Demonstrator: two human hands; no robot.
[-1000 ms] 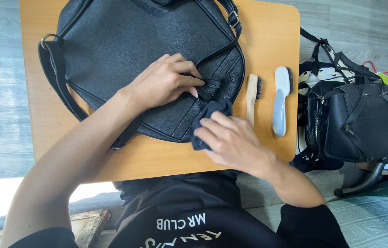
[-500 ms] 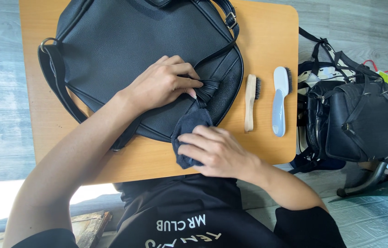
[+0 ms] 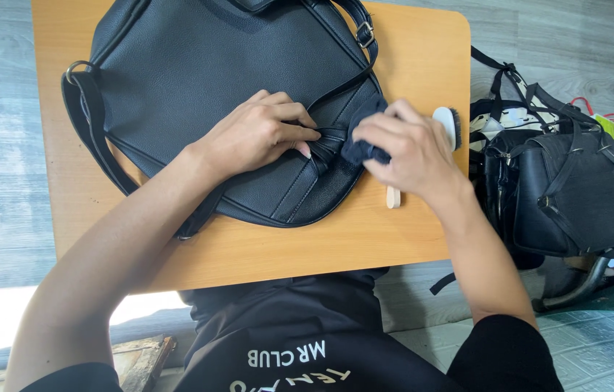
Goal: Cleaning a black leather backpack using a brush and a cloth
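The right hand (image 3: 407, 152) has its grip closed around a crumpled dark navy cloth (image 3: 362, 139), pressing it against the right edge of the large black faux-leather bag (image 3: 205, 80), while the left hand (image 3: 259, 132) pinches the bag's gathered black strap knot (image 3: 328, 139) just beside the cloth. The bag lies flat across the orange wooden worktop (image 3: 423, 58). Partly hidden under the right hand lie a wooden-handled brush (image 3: 393, 196) and a white plastic brush (image 3: 448, 120), and a second black bag (image 3: 568, 189) sits off the worktop's right side.

No packages, labels, signs or screens showing here; the only lettering in view is pale print across the person's black shirt (image 3: 289, 356), at the bottom edge of the shot.
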